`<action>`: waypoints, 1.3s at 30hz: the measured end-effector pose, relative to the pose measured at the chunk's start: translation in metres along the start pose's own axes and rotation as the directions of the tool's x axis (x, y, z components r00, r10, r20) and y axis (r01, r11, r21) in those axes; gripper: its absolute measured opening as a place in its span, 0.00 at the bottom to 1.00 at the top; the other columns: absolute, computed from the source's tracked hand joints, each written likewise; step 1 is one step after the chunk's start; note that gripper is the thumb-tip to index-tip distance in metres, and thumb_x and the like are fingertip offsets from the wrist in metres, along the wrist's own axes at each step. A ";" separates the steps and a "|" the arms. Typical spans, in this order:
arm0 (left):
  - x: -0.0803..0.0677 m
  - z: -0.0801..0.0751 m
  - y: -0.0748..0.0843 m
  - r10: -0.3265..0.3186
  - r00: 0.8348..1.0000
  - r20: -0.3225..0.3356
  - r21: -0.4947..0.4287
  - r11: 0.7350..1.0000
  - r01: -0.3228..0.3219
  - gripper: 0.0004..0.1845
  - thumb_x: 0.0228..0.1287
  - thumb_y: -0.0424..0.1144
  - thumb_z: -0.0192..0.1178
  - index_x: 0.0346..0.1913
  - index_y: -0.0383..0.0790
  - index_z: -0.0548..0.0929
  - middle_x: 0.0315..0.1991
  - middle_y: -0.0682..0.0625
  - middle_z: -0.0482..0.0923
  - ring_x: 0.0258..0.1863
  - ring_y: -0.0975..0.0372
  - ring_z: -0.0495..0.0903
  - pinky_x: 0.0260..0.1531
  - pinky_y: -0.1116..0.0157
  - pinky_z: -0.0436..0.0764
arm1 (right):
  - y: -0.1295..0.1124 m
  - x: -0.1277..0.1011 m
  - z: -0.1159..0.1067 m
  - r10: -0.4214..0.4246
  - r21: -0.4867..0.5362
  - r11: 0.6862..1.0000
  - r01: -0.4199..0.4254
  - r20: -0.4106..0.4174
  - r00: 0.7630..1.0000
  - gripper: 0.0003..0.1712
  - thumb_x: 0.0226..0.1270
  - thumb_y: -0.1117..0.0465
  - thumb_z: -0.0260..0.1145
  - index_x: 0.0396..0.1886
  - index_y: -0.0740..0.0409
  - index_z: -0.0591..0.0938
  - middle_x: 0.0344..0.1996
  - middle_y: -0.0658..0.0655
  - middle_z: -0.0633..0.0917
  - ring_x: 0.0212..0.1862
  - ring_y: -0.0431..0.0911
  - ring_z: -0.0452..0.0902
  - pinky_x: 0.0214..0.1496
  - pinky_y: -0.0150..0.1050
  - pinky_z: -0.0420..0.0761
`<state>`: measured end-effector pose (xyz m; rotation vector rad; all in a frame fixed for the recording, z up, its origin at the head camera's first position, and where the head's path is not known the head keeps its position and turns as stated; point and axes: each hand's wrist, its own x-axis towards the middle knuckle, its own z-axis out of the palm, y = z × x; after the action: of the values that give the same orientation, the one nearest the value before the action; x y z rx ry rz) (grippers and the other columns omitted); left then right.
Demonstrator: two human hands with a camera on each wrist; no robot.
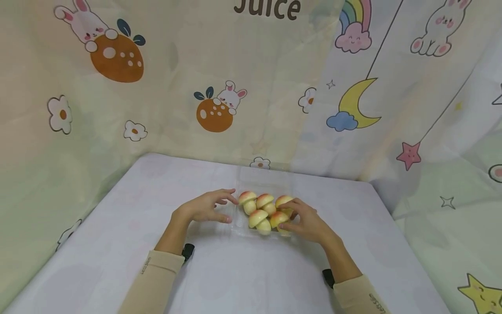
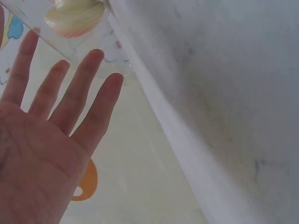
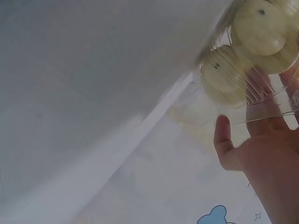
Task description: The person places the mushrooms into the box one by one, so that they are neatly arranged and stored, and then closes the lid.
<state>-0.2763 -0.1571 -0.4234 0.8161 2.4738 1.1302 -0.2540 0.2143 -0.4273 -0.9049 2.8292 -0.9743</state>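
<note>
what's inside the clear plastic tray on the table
The clear plastic tray holds mushroom-shaped pieces with pink-red caps and pale stems; five show. The right hand covers the tray's right end, so more there cannot be ruled out. The left hand sits by its left edge.

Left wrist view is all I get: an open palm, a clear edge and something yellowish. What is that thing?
Observer: A mushroom-shaped toy with a pink-topped cap, one of five in a clear plastic tray.
Operator: Where is the other hand?
Observer: The right hand is at the tray's right side, fingers curled against the mushrooms there.
Operator: And what's it all sitting on?
Observer: A table under a pale cloth, with cartoon-print curtains behind.
</note>
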 end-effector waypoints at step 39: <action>0.062 -0.015 -0.017 -0.211 0.967 -0.141 -0.170 0.968 0.186 0.48 0.69 0.71 0.54 0.83 0.57 0.48 0.80 0.35 0.56 0.79 0.45 0.58 0.77 0.40 0.56 | 0.055 0.047 -0.024 0.069 0.045 0.997 -0.064 -0.126 0.990 0.36 0.79 0.49 0.61 0.80 0.54 0.63 0.76 0.68 0.63 0.69 0.72 0.65 0.67 0.71 0.68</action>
<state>-0.3386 -0.1374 -0.4284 0.4379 2.4849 1.3379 -0.3264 0.2379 -0.4310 -0.7653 2.9105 -1.1153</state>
